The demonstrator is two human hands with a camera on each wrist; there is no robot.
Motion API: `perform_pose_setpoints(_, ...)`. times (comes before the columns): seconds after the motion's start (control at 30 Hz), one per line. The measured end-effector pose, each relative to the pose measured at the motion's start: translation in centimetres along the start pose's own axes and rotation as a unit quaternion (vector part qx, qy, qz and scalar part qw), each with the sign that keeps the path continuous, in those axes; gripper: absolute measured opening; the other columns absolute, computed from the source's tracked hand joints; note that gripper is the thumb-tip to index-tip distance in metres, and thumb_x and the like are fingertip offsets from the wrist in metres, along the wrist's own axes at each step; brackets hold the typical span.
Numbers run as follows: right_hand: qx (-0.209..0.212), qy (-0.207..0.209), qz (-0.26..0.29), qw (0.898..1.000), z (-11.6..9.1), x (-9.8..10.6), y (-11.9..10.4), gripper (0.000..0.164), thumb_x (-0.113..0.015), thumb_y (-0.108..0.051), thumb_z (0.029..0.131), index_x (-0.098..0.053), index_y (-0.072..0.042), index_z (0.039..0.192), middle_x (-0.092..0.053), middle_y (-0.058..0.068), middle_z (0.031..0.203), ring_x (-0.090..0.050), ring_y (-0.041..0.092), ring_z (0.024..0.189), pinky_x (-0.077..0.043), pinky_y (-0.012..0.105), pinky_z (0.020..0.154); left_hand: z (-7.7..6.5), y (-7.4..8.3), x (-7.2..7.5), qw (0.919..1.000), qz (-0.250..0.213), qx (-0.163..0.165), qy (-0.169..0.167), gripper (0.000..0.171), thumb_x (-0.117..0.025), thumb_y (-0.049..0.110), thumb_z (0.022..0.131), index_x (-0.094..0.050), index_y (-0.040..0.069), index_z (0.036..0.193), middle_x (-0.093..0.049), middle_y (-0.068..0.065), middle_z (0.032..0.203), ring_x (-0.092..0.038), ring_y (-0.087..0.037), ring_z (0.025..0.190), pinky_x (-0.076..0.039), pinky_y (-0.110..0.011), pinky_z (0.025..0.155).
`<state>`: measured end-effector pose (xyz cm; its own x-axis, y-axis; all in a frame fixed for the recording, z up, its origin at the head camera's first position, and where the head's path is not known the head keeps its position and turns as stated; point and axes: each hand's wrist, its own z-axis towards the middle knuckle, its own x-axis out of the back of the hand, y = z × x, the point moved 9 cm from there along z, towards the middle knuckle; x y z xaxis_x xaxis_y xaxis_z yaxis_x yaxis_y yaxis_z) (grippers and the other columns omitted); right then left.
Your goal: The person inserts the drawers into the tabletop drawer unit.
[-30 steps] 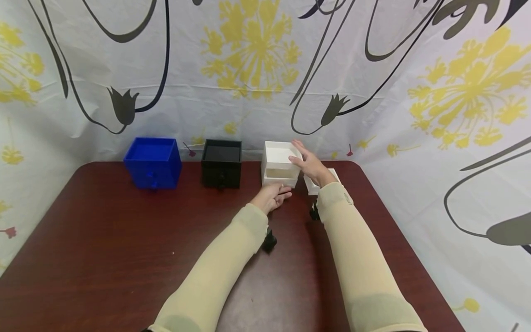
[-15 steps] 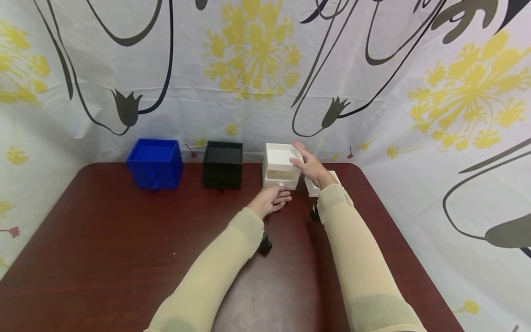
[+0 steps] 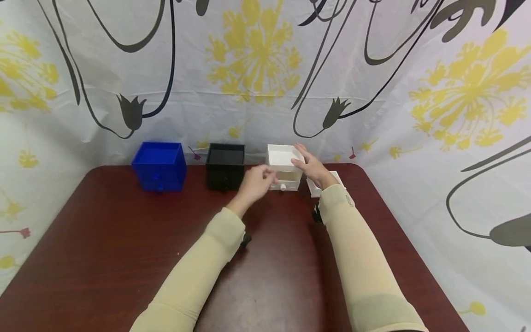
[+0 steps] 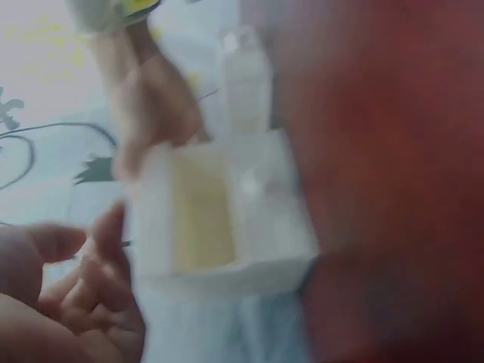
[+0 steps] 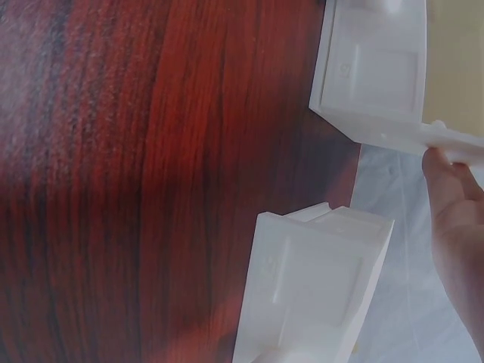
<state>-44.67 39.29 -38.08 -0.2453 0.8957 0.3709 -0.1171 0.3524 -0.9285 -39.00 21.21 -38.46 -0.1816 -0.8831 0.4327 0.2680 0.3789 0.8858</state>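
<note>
My left hand point(image 3: 255, 183) hovers just left of a small white drawer box point(image 3: 284, 154), fingers loosely bent and nothing held. In the left wrist view it looks apart from the box point(image 4: 155, 227). The box has a shallow tray top, a hollow upper slot point(image 3: 289, 176), and a closed lower drawer with a round knob point(image 3: 283, 186). My right hand point(image 3: 312, 167) rests on the box's right top edge, thumb over the front corner, fingers extended along the side. Beneath the right wrist lies a loose white drawer point(image 5: 310, 287), partly hidden in the head view.
A black drawer box point(image 3: 225, 166) stands left of the white one, and a blue drawer box point(image 3: 159, 167) farther left. All sit at the back edge of a dark red-brown table point(image 3: 124, 240). A patterned white cloth point(image 3: 257, 115) hangs behind and to the right.
My left hand has left the lower drawer's knob and moved up and left, uncovering it. The right hand has stayed on the box. The lower drawer looks unmoved.
</note>
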Motion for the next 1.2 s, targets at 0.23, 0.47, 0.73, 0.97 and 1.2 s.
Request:
perform_pose_setpoints(0.23,-0.014,0.001,-0.015,1.000,-0.2,0.1,0.4,0.071,-0.060,-0.015,0.104,-0.020,-0.004,0.161,-0.003,0.006,0.171,0.004,0.019,0.156,-0.004,0.039,0.125,2.9,2.9,2.9,0.9858,0.122,-0.077,0.086,0.023,-0.060,0.017,0.104,-0.067,0.010,0.124,-0.067,-0.007,0.120,-0.061,-0.024,0.111,-0.050,-0.038,0.096)
perform_pose_setpoints(0.47,-0.002,-0.009,-0.028,1.000,-0.4,-0.4,-0.2,0.069,-0.059,-0.015,0.104,-0.020,-0.002,0.161,-0.005,0.007,0.171,0.003,0.021,0.156,-0.005,0.041,0.125,5.3,0.7,1.4,0.9837,0.159,-0.079,0.029,0.043,-0.064,0.025,0.102,-0.056,0.013,0.143,-0.049,-0.006,0.153,-0.043,-0.029,0.141,-0.036,-0.046,0.116)
perform_pose_setpoints(0.73,-0.009,-0.022,-0.032,0.999,-0.8,-0.3,-0.1,0.069,-0.058,-0.014,0.105,-0.019,-0.005,0.161,-0.002,0.006,0.171,0.006,0.022,0.156,-0.003,0.042,0.125,6.0,-2.0,-0.2,0.9920,0.100,-0.012,-0.076,0.066,-0.059,0.038,0.104,-0.032,0.016,0.160,-0.020,-0.001,0.169,-0.027,-0.030,0.151,-0.025,-0.048,0.122)
perform_pose_setpoints(0.97,-0.019,-0.019,0.025,0.999,-1.3,0.2,2.3,0.069,-0.056,-0.022,0.106,-0.018,-0.014,0.163,-0.004,0.001,0.171,0.000,0.022,0.156,-0.014,0.053,0.123,6.3,-3.2,-0.7,0.9912,0.093,-0.033,-0.088,0.067,-0.057,0.044,0.103,-0.031,0.022,0.161,-0.022,0.005,0.168,-0.029,-0.028,0.151,-0.029,-0.049,0.120)
perform_pose_setpoints(1.2,-0.045,0.118,0.080,0.989,-4.3,4.9,3.7,0.056,-0.054,-0.023,0.107,-0.037,0.001,0.155,-0.043,0.021,0.155,-0.044,0.032,0.142,-0.037,0.044,0.116,6.2,-2.9,-0.6,0.9926,0.081,-0.051,-0.074,0.065,-0.058,0.042,0.103,-0.034,0.021,0.160,-0.026,0.006,0.167,-0.030,-0.027,0.150,-0.029,-0.048,0.120)
